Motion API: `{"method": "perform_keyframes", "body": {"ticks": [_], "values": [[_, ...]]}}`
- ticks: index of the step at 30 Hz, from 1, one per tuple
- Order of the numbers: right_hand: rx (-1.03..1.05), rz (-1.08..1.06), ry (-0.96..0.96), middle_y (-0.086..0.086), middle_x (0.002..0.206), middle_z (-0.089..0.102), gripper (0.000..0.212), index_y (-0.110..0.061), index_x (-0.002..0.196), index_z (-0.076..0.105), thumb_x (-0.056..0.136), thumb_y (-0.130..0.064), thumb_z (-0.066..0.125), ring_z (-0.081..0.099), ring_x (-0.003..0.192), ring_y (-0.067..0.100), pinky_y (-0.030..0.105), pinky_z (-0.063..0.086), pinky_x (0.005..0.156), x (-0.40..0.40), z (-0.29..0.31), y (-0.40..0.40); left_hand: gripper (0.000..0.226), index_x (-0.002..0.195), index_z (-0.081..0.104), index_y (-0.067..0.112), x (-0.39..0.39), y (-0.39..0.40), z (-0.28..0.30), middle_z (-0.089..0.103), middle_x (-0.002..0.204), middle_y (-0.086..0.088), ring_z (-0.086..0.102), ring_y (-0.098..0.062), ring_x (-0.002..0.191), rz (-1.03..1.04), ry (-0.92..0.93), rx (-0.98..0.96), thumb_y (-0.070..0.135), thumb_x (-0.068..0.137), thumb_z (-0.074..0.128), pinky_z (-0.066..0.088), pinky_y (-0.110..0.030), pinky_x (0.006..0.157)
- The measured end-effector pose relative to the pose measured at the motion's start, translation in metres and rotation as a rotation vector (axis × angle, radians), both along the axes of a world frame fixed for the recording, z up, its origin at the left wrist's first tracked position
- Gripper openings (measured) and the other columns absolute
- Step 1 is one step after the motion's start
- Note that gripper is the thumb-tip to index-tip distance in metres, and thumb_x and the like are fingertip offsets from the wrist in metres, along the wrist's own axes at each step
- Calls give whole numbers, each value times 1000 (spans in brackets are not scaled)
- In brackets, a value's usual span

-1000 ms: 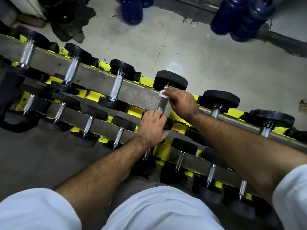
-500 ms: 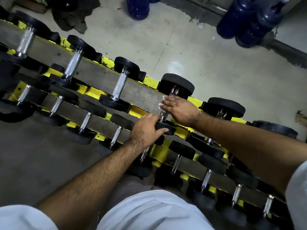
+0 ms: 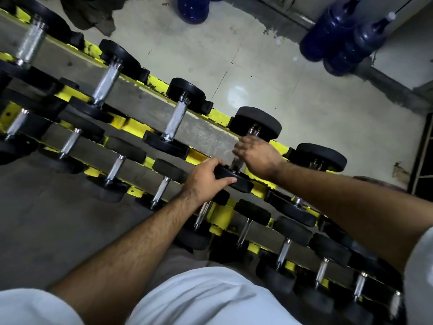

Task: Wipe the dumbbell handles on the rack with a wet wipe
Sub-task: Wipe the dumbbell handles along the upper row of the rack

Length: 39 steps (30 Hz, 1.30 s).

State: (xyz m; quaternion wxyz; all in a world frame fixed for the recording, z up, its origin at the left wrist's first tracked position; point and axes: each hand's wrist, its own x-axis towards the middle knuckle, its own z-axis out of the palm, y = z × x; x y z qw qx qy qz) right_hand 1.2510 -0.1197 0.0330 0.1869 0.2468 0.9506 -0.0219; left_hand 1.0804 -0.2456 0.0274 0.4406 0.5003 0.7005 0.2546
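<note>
Right hand (image 3: 256,154), blurred at frame centre, now lower on chrome knurled dumbbell handle (image 3: 236,163) than half second ago; fingers curled round it, white wet wipe hidden. Left hand (image 3: 206,178) still grips near black rubber dumbbell head (image 3: 234,179). Yellow steel rack (image 3: 131,125) runs diagonally. Stroke nearing handle's lower end.

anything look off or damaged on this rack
The rack's yellow paint is chipped along the top rail edge. A dark cloth lies crumpled on the floor behind it. Every dumbbell in view sits in its cradle.

Matt rubber, bright knurled steel

Dumbbell heads (image 3: 256,122) look matt black rubber; handles (image 3: 174,120) are shiny knurled metal; rack rails (image 3: 131,125) wear chipped yellow paint; floor tiles (image 3: 281,90) are smooth, faintly glossy.
</note>
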Motion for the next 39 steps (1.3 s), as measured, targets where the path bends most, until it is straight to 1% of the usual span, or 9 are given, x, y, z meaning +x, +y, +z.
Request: {"method": "perform_keyframes", "body": {"ticks": [3, 8, 12, 16, 19, 25, 28, 33, 39], "values": [[-199, 187, -39, 3, 140, 59, 40, -20, 135, 61, 95, -18, 56, 51, 133, 23, 40, 35, 116, -5, 7, -12, 47, 104, 62, 24, 1, 1, 0, 58, 102, 9, 56, -10, 93, 29, -13, -12, 46, 70, 86, 50, -27, 77], [-35, 62, -49, 4, 130, 66, 39, -19, 126, 68, 91, -7, 54, 56, 126, 24, 42, 40, 111, -7, 18, 20, 50, 103, 61, 22, 0, 2, -1, 59, 103, 7, 58, -12, 92, 42, -28, -32, 48, 67, 87, 52, -29, 77], [-184, 193, -136, 3, 133, 64, 35, -20, 128, 67, 95, -15, 56, 57, 126, 23, 38, 42, 111, -17, 16, -11, 48, 99, 61, 24, 2, 2, -1, 57, 99, 9, 57, -13, 90, 21, -12, -18, 50, 67, 86, 49, -28, 71], [20, 47, -225, 1, 111, 69, 24, -19, 109, 70, 95, -18, 49, 62, 110, 24, 37, 44, 104, -27, 23, 16, 54, 104, 60, 24, 4, 2, 0, 58, 102, 8, 58, -15, 91, 17, 26, -38, 56, 67, 83, 54, -34, 73], [-34, 40, -347, 2, 106, 68, 21, -20, 108, 69, 93, -24, 54, 62, 107, 24, 42, 47, 100, -38, 19, -5, 54, 103, 59, 25, 4, 3, 1, 57, 101, 10, 58, -15, 92, 12, 31, -55, 58, 67, 82, 55, -36, 75], [53, -13, -337, 7, 122, 65, 29, -16, 116, 65, 98, -22, 44, 56, 123, 27, 39, 40, 108, -33, 30, 16, 54, 105, 57, 25, 6, 2, 3, 57, 106, 9, 54, -11, 90, 6, 13, -54, 57, 69, 81, 43, -26, 66], [73, -53, -493, 19, 148, 46, 50, -5, 141, 48, 101, -33, 34, 36, 143, 33, 44, 24, 120, -41, 30, 0, 53, 105, 58, 25, 4, 3, 2, 57, 106, 9, 55, -12, 90, -3, 14, -58, 58, 70, 80, 46, -28, 68], [110, -89, -597, 18, 162, 22, 69, -3, 156, 18, 98, -38, 34, 17, 151, 32, 44, 16, 122, -44, 37, 6, 53, 104, 57, 26, 2, 3, 2, 58, 105, 9, 57, -13, 91, -6, 8, -59, 58, 69, 81, 54, -33, 74], [192, -11, -698, 23, 158, 27, 68, -1, 153, 24, 99, -39, 42, 23, 148, 37, 46, 19, 121, -53, 34, 1, 52, 104, 57, 26, 3, 2, 3, 57, 105, 9, 58, -13, 91, -7, 3, -50, 58, 69, 81, 55, -35, 73]]}}
